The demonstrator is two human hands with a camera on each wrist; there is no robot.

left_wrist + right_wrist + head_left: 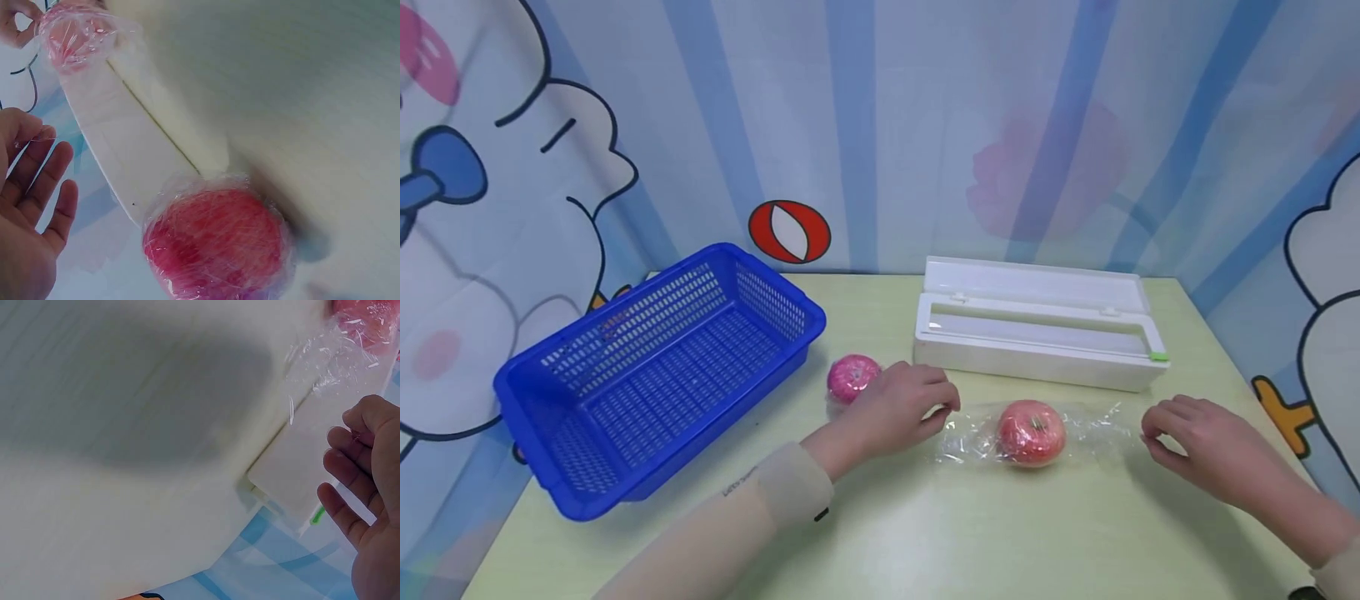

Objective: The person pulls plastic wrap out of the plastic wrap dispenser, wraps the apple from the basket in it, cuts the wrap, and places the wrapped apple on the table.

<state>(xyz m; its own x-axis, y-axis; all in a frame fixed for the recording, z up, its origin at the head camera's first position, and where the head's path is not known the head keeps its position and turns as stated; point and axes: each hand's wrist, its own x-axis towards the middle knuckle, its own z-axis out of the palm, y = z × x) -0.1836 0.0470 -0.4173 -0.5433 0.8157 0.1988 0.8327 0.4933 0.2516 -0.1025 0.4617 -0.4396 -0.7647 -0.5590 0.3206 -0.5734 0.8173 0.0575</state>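
Note:
A red apple (1032, 433) lies on the table with clear plastic film (1097, 429) around it, spreading out to both sides. My left hand (906, 406) is at the film's left end, thumb and forefinger pinching it; a thin strand shows at the fingertips in the left wrist view. At the right end, my right hand (1213, 450) holds thumb and forefinger together, with a small glint of film between them in the right wrist view; its other fingers are loosely bent. A second, film-wrapped apple (852, 377) sits behind my left wrist, partly hidden by it.
A blue plastic basket (658, 454) stands at the left. Behind the apple is a long white box (1037, 360), its lid raised, with a green piece (1159, 357) at its right corner. A patterned curtain (902, 150) hangs along the table's back edge.

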